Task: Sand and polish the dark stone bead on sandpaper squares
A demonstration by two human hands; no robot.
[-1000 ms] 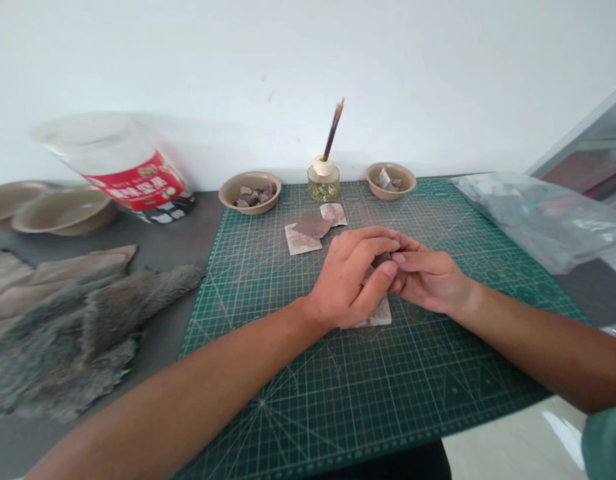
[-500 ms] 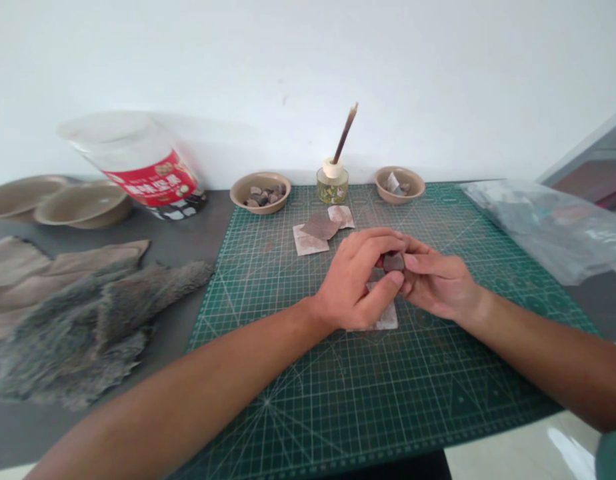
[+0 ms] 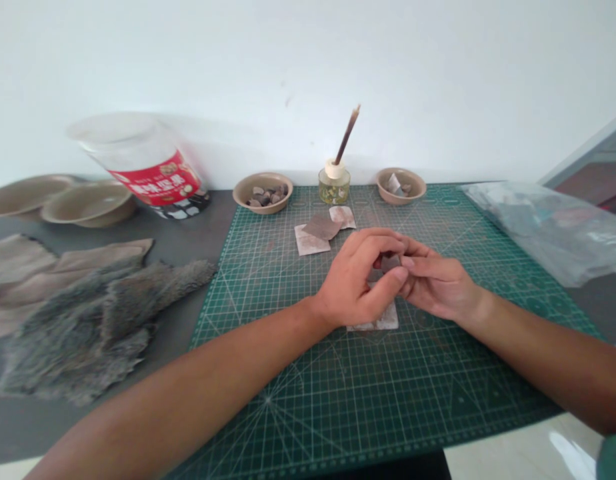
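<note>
On my feed, the left hand point(image 3: 355, 275) and right hand point(image 3: 435, 279) both grip 1 small dark stone point(image 3: 391, 264) between them, over the pale sheet point(image 3: 387, 319) — I'd keep pressure light and even.

Wall point(image 3: 308, 67): one, white, plain, filling the upper part of the view; bears a few faint scuff marks point(image 3: 288, 101) near the middle (small, greyish, easily overlooked). Table point(image 3: 211, 230): one, dark grey top with a matte look, its back set against the wall; surface visible at left and again at far right. Floor point(image 3: 523, 450): pale and glossy, seen at lower right past the table's front edge, with a bright white reflection point(image 3: 572, 455). Slanting pale frame point(image 3: 588, 148): at right edge, perhaps a cabinet or door, too cropped to tell; dull reddish patch within. Light: soft, even; weak shadow on the wall at left.
</note>
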